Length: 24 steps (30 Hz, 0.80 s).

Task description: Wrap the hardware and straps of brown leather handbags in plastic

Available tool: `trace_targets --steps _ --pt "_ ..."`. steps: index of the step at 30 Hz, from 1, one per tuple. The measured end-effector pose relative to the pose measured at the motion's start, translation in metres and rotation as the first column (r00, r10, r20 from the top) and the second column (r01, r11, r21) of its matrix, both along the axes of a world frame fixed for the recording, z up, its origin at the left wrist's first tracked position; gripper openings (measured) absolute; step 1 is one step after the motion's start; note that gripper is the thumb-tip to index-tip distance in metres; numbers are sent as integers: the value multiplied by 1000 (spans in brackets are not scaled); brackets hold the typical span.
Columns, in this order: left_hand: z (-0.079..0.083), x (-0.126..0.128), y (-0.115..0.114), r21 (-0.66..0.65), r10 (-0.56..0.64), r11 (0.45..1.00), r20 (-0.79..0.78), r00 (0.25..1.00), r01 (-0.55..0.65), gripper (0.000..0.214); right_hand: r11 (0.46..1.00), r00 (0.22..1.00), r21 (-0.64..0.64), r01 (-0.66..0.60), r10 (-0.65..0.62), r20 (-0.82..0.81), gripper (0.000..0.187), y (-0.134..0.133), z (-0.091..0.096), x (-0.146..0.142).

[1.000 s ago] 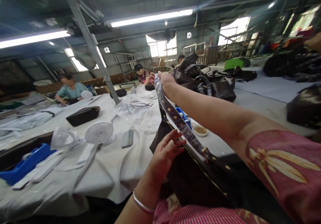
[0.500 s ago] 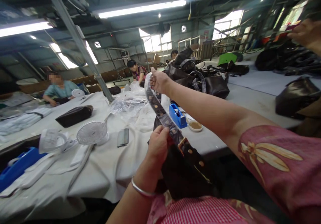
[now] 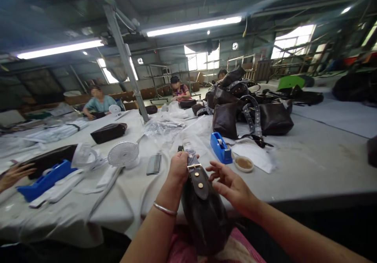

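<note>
A dark brown leather handbag [image 3: 204,221] rests at my lap against the table edge, with its strap end facing me. My left hand [image 3: 178,168] is closed around the strap [image 3: 192,157] just beside its gold buckle [image 3: 194,167]. Two gold studs show on the strap's pointed tab [image 3: 199,185] below the buckle. Clear plastic seems to cover the strap beyond it. To the right of the bag, my right hand [image 3: 231,182] hovers with its fingers apart, holding nothing. The strap's far part is partly hidden behind my left hand.
A blue tape dispenser [image 3: 220,149] and a small round dish [image 3: 244,164] stand ahead. Dark bags [image 3: 225,119] are piled behind them. Clear plastic [image 3: 165,125], a phone [image 3: 154,164] and a white fan [image 3: 123,154] lie leftward. A co-worker's hand [image 3: 16,174] is at far left.
My right hand has let go of the strap's raised far end and come back beside the bag. The strap has dropped, and my left hand holds it near the buckle. The view has shifted.
</note>
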<state>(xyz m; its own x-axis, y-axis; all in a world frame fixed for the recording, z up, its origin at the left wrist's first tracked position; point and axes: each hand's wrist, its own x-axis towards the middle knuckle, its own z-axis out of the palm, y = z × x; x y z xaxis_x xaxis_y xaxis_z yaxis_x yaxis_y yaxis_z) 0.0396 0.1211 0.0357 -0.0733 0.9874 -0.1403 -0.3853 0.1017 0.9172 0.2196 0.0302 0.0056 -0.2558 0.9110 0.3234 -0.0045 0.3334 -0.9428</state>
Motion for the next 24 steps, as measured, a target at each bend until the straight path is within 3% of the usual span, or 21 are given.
trace_targets --steps 1,3,6,8,10,12,15,20,24 --pt "-1 4 -4 -12 -12 1000 -5 1000 12 6 984 994 177 11 -31 108 64 -4 3 1" --pt "-1 11 -11 -29 -36 999 -5 999 36 7 892 948 445 -85 -65 312 68 -6 16 2" --pt "5 18 -22 -42 -65 997 19 998 65 10 774 891 591 -227 -79 447 55 -2 35 -2" --pt "9 19 -33 -40 -91 995 59 994 94 18 741 905 640 -204 -107 412 42 3 42 -7" --pt "11 18 -49 -38 -148 987 114 982 153 29 764 934 636 -109 -141 329 28 8 44 -12" --pt "10 16 -68 -50 -256 961 212 943 272 36 825 943 565 5 -192 271 15 13 41 -15" --pt "4 14 -95 -68 -369 908 338 866 413 36 902 937 414 121 -241 251 28 19 34 -18" --pt "1 13 -113 -192 -283 901 419 863 389 29 935 942 288 206 -269 202 39 22 30 -28" --pt "9 10 -117 -270 -265 858 496 827 437 21 942 942 238 238 -283 180 38 20 32 -33"
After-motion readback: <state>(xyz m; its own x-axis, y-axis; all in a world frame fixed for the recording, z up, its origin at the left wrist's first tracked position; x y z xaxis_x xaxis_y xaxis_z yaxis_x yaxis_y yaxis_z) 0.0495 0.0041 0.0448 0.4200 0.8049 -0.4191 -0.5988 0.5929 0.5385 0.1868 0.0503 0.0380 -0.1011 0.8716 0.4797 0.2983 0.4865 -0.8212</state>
